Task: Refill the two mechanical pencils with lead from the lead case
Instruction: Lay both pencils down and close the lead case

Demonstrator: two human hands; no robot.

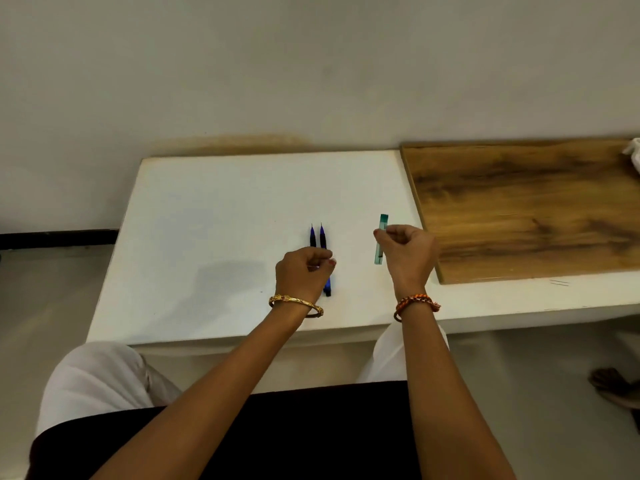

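Two blue mechanical pencils with black grips lie side by side on the white table (pixel 207 237), tips pointing away: the left pencil (pixel 312 235) and the right pencil (pixel 322 237). My left hand (pixel 301 275) sits over their middle with curled fingers, the fingertips pinching at the pencils; the left pencil's rear end is hidden under it. A slim green transparent lead case (pixel 383 223) lies to the right, lengthwise like the pencils. My right hand (pixel 407 252) is beside it, thumb and forefinger pinching the case near its upper part.
A brown wooden board (pixel 526 209) lies on the table's right part, close to my right hand. A white crumpled thing (pixel 633 154) shows at the far right edge. A wall rises behind the table. Someone's foot (pixel 613 386) is on the floor at right.
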